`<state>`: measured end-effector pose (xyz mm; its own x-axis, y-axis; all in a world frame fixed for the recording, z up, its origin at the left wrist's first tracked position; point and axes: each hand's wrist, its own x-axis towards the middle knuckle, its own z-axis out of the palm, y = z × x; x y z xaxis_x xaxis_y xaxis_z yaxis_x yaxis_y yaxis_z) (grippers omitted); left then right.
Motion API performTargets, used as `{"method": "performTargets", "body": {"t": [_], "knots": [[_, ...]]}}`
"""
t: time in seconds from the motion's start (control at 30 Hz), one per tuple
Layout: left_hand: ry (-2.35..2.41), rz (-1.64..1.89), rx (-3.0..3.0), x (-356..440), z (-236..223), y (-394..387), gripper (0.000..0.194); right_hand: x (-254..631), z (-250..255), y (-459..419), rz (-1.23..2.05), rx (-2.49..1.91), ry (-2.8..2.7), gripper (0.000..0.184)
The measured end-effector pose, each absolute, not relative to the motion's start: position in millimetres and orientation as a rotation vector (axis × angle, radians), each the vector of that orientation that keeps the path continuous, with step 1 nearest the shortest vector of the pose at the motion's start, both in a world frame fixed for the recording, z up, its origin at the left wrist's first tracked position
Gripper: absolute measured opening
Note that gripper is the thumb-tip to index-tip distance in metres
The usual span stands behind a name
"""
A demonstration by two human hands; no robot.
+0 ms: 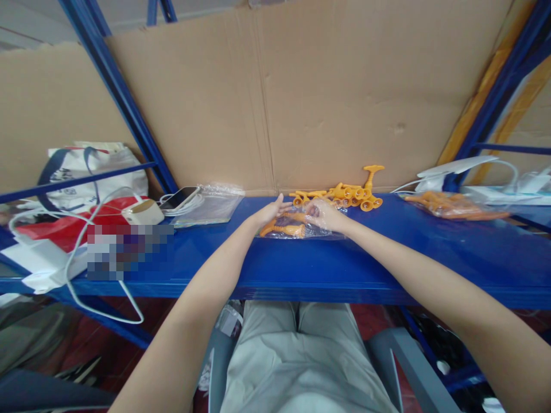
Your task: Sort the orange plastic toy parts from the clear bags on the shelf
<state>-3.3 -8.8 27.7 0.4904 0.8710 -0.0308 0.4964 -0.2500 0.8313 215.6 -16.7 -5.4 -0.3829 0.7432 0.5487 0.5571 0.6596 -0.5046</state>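
Observation:
A clear plastic bag (318,233) lies on the blue shelf top (301,264) with a few orange-yellow plastic pieces (295,231) in it. My left hand (267,213) rests at the bag's left side, its fingers stretched out and apart. Over the bag's right part, my right hand (327,215) has its fingers curled together close to the end of one orange piece; what they pinch is hidden. Just behind both hands sits a pile of loose orange-yellow pieces (353,195) with flared, cup-like ends, one of them standing up with a T-shaped top.
On the right lies a filled bag of orange pieces (451,205), near a white device (447,169) with a cable. A stack of clear bags (210,206), a phone (181,198), a white charger (142,212) and a cloth bag (94,178) occupy the left. Cardboard (344,97) walls the back.

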Motion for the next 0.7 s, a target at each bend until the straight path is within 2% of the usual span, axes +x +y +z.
{"method": "performTargets", "body": {"t": [0.23,0.5,0.57,0.7], "knots": [[1.110,0.600,1.877,-2.2,27.0,-9.6,0.084,213.5,-8.7,-18.0,0.719,-0.979,-2.039,0.015],[1.138,0.612,1.861,-1.5,26.4,-9.1,0.085,217.0,1.5,-23.7,0.437,-1.012,-2.017,0.010],[1.154,0.600,1.868,-1.4,26.4,-9.3,0.085,217.3,4.0,-28.7,0.565,-1.004,-2.063,0.014],[1.175,0.588,1.888,-1.5,26.8,-10.0,0.087,216.7,7.3,-39.6,1.064,-0.964,-2.089,0.013]]}}
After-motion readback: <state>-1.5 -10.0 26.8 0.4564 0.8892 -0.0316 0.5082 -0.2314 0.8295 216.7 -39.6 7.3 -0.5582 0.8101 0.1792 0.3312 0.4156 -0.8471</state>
